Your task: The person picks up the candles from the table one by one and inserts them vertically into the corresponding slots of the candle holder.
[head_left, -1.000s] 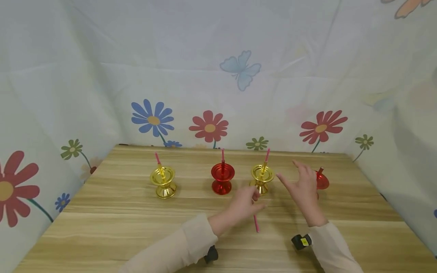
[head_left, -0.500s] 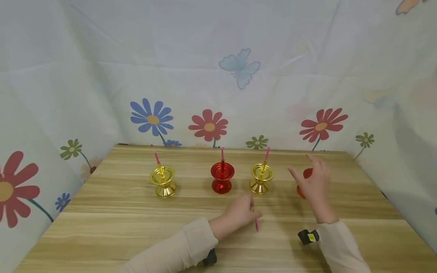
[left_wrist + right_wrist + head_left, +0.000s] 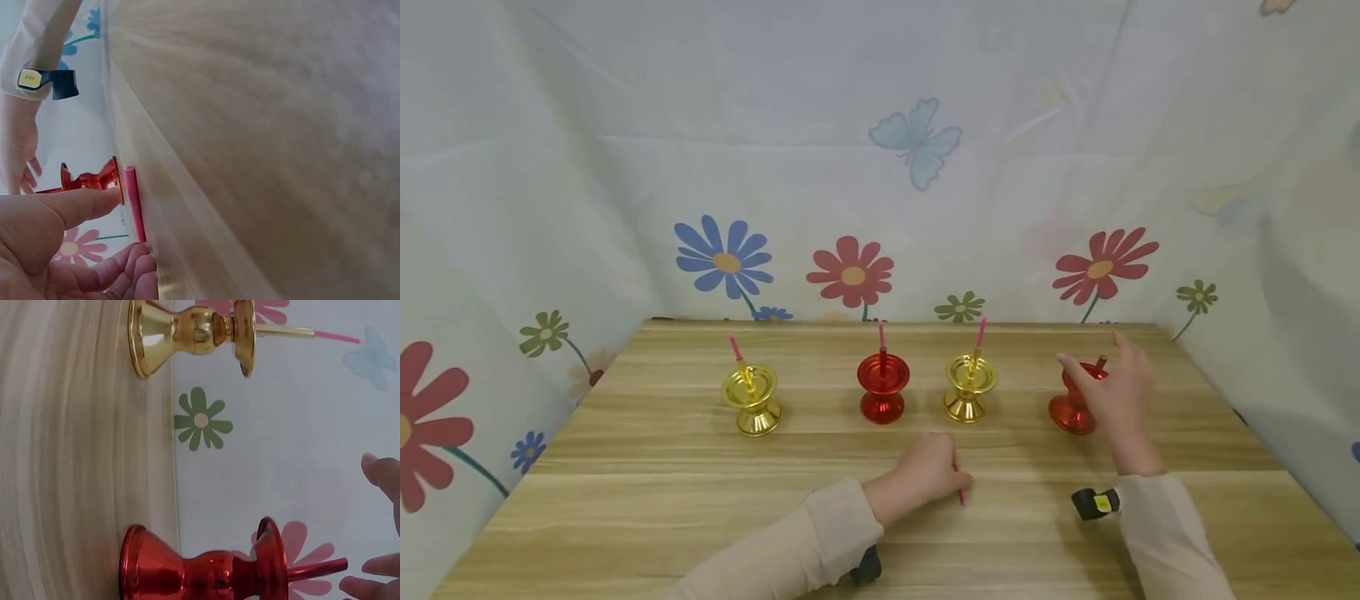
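Note:
My left hand [image 3: 923, 471] is low over the table at a thin pink candle [image 3: 135, 209] lying on the wood. In the left wrist view the thumb and bent fingers are apart, with the fingertips right at one end of the candle. To the right, my right hand [image 3: 1122, 398] is spread beside a red candle holder [image 3: 1072, 414]; the right wrist view shows its fingers apart, near the holder's bare upright tube [image 3: 319, 570]. Farther left stand a gold holder [image 3: 964, 406], another red holder [image 3: 882, 406] and a second gold holder [image 3: 758, 417], each with a pink candle upright in its tube.
The wood-grain table [image 3: 647, 492] ends at a pale curtain [image 3: 775, 183] printed with flowers and a butterfly. Curtain also hangs along both sides. A black wrist strap [image 3: 1093, 503] is on the right arm.
My left hand has come down onto the loose candle, its fingers closing in around it. My right hand has shifted right, uncovering more of the red holder. The view has shifted slightly.

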The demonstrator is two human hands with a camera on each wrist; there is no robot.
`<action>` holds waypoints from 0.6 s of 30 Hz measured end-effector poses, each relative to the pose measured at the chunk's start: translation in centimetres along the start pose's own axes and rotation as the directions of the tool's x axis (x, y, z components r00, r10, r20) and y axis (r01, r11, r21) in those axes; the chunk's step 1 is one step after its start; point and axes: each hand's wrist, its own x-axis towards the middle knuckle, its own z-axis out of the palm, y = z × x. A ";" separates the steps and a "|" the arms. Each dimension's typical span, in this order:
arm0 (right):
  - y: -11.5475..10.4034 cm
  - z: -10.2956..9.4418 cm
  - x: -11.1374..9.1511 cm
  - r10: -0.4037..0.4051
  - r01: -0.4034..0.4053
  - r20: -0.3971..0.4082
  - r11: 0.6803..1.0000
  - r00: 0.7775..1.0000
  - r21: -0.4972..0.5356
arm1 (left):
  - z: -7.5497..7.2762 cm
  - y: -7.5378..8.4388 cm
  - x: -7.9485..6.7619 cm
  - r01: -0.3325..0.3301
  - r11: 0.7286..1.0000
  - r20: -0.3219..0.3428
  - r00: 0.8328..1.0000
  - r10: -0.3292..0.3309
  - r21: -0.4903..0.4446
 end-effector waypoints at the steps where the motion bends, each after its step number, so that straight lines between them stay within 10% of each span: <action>1: 0.1 -0.1 0.1 0.028 -0.028 0.012 1.000 1.000 -0.002 | 0.0 0.0 0.1 -0.004 1.000 0.002 1.000 0.004 -0.005; 18: 2.7 -0.6 1.6 0.190 -0.197 0.331 0.980 0.924 -0.015 | 0.1 0.0 0.4 0.026 0.999 0.034 0.999 -0.027 0.031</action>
